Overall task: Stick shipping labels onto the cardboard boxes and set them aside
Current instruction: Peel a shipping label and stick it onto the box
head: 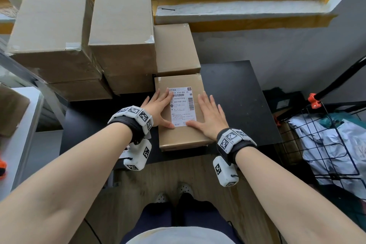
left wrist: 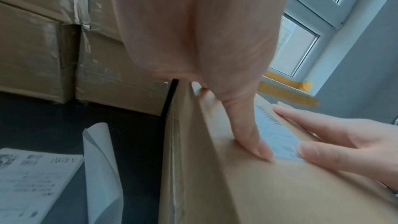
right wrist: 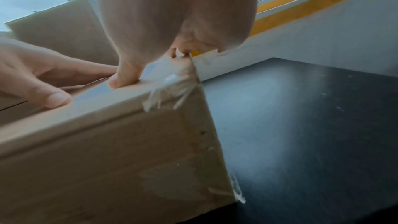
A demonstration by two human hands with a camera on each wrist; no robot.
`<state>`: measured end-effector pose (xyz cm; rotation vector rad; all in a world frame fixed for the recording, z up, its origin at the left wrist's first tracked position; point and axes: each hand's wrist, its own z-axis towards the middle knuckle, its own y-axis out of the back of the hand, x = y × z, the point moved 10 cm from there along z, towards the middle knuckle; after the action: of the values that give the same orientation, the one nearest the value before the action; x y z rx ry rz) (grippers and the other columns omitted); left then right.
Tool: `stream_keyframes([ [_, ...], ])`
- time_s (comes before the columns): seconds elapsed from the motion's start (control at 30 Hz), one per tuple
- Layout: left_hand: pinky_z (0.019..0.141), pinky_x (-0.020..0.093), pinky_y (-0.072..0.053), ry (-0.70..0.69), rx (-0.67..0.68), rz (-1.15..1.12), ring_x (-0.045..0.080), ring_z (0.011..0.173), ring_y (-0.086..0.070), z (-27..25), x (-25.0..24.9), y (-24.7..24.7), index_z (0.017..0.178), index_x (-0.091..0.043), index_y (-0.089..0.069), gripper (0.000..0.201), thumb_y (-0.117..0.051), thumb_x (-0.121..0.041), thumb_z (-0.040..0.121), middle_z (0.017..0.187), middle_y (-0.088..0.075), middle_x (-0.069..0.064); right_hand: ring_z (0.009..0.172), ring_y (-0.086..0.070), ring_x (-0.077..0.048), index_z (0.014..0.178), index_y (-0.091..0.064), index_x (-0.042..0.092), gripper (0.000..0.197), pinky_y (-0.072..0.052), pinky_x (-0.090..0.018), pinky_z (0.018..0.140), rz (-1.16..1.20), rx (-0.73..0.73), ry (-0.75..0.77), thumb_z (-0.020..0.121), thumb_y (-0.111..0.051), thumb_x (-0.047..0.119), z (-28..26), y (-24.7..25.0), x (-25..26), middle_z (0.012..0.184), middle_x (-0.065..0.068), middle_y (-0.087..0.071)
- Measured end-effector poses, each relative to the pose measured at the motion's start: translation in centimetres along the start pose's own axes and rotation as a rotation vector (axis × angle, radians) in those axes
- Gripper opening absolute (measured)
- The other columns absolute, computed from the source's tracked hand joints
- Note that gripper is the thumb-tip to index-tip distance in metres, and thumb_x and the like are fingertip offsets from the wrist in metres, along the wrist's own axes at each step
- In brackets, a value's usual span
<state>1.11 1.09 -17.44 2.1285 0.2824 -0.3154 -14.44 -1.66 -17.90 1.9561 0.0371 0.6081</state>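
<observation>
A small cardboard box (head: 182, 136) lies on the black table (head: 237, 89) in front of me, with a white shipping label (head: 183, 106) on its top. My left hand (head: 158, 107) lies flat on the label's left edge, thumb at its lower corner. My right hand (head: 210, 115) lies flat on the box top to the right, thumb touching the label's lower edge. In the left wrist view my left thumb (left wrist: 252, 140) presses the box beside the label (left wrist: 277, 135). The right wrist view shows my right thumb (right wrist: 125, 77) on the box top (right wrist: 96, 151).
Large taped boxes (head: 122, 31) are stacked at the back left, a smaller one (head: 176, 49) right behind the labelled box. A sheet of labels (left wrist: 32, 180) and curled backing paper (left wrist: 101, 159) lie left of the box. A wire basket (head: 324, 140) stands at the right.
</observation>
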Motion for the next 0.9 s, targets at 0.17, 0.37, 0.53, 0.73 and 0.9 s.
stream_keyframes([
  [0.17,0.117,0.044,0.007,0.011,-0.016,-0.071,0.020,0.143,0.023,-0.5,0.1,-0.2,0.149,-0.028,0.010,0.110,-0.071,-0.044,0.076,0.157,0.021,-0.005,0.147,0.011,-0.014,0.151,0.001,0.028,0.091,-0.002,-0.044,0.119,0.150,-0.051,-0.086,0.085,-0.056,0.054,-0.8,0.3,-1.9,0.159,0.006,0.012],
  [0.37,0.118,0.042,0.000,0.051,-0.095,-0.261,0.025,0.144,0.019,-1.0,0.0,-1.0,0.150,-0.030,0.002,0.099,-0.069,-0.039,0.080,0.157,0.020,-0.001,0.147,0.008,-0.013,0.150,0.003,0.028,0.095,-0.011,-0.047,0.120,0.418,-0.049,-0.142,0.084,-0.064,0.043,-1.3,-0.9,-1.6,0.159,0.007,0.010],
  [0.53,0.118,0.040,0.000,0.039,-0.141,-0.296,0.026,0.145,0.017,-0.9,0.0,-1.3,0.149,-0.032,-0.001,0.091,-0.064,-0.040,0.084,0.157,0.020,-0.001,0.147,0.004,-0.013,0.150,0.004,0.028,0.091,-0.009,-0.043,0.121,0.607,-0.028,-0.129,0.088,-0.063,0.029,-1.3,-1.3,-1.4,0.159,0.006,0.010],
  [0.73,0.119,0.043,-0.001,0.002,-0.157,-0.175,0.028,0.145,0.016,-0.9,0.2,-1.2,0.149,-0.036,-0.003,0.082,-0.056,-0.048,0.087,0.157,0.019,-0.002,0.148,-0.007,-0.016,0.150,0.002,0.032,0.085,-0.018,-0.045,0.119,0.574,-0.054,-0.160,0.091,-0.058,0.031,-0.8,-1.3,-1.6,0.160,0.006,0.006],
  [0.9,0.118,0.044,0.004,-0.006,-0.109,-0.022,0.025,0.144,0.022,-0.5,0.4,-0.8,0.148,-0.037,0.009,0.097,-0.056,-0.061,0.080,0.156,0.022,-0.007,0.148,0.006,-0.018,0.150,-0.001,0.034,0.076,-0.015,-0.051,0.117,0.379,-0.057,-0.156,0.093,-0.052,0.037,1.3,-0.2,-1.0,0.160,0.002,0.010],
])
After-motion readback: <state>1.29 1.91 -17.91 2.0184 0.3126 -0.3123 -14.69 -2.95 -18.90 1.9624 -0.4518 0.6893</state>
